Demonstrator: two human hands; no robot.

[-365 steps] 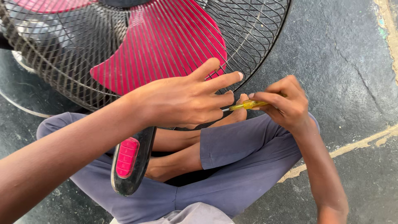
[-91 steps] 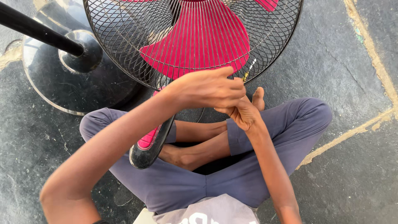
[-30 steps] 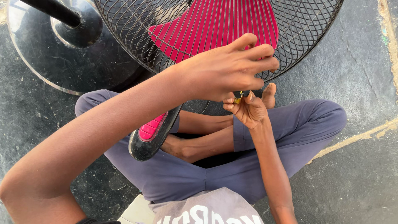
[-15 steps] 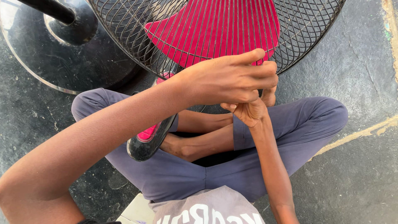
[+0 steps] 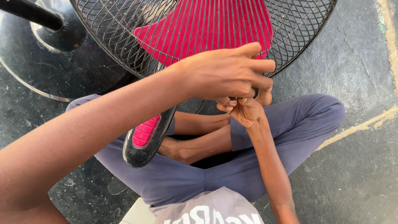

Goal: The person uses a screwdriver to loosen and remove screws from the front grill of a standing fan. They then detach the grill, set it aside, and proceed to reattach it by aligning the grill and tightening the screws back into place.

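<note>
A person sits cross-legged on a dark stone floor (image 5: 356, 49), both hands meeting at the lower rim of a black wire fan guard (image 5: 103, 45) that fills the top of the frame. The left hand (image 5: 226, 74), at centre, is curled over the rim with fingers bent, gripping it. The right hand (image 5: 244, 108) sits directly beneath, touching the left, fingers pinched together; whatever it holds is hidden. A magenta fan blade (image 5: 207, 29) shows behind the mesh. The round fan base (image 5: 62, 79) lies in the upper left, and a black-and-pink sandal (image 5: 147, 135) rests against the grey-trousered leg (image 5: 298, 120) at lower centre.
</note>
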